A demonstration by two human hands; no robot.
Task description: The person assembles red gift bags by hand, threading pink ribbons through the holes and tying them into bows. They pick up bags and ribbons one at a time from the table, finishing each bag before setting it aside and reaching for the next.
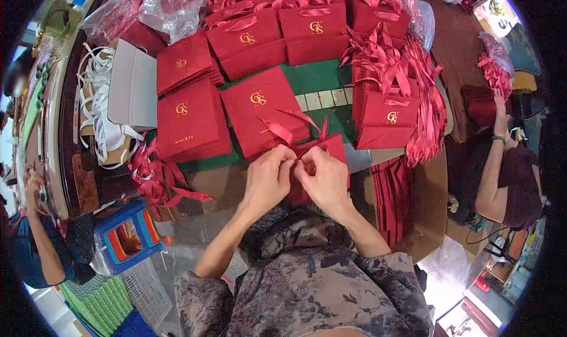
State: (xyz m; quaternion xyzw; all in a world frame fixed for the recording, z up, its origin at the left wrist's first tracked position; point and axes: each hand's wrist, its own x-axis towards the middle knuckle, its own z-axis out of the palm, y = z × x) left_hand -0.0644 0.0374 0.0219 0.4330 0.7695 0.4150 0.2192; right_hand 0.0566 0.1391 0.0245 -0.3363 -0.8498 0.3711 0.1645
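Green-topped table (323, 77); left hand (269, 174) and right hand (323, 176) pinch a red ribbon (282, 130) at a bag (323, 147).

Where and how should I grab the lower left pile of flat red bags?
Take the pile by its near edge, probably best from your side, thumbs on top and fingers under. It lies flat with that edge towards you; the middle pile sits close on its right, and red ribbons trail by its near left corner.
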